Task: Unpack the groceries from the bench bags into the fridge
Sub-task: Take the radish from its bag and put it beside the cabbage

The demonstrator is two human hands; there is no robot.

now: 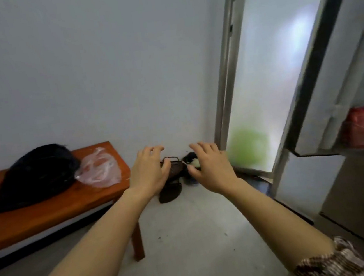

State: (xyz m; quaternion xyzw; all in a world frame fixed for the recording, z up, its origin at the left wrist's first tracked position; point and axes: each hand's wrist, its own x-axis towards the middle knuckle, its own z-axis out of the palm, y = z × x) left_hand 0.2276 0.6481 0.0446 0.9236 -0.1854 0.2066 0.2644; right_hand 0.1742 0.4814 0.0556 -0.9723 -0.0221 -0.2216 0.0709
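A black bag [35, 174] lies on the orange wooden bench [48, 214] at the left, with a clear pinkish plastic bag [100, 168] beside it. The fridge [355, 116] stands open at the right edge; a red container [358, 127] sits on a shelf inside. My left hand [150, 171] and my right hand [209, 164] hover in mid-air between bench and fridge, palms down, fingers loosely curved, holding nothing.
Dark sandals [170, 185] and a small black-and-white object [192, 161] lie on the floor by the wall, behind my hands. A frosted glass door [271, 69] with a metal frame stands past them. Pale bare floor [189, 240] stretches below my arms.
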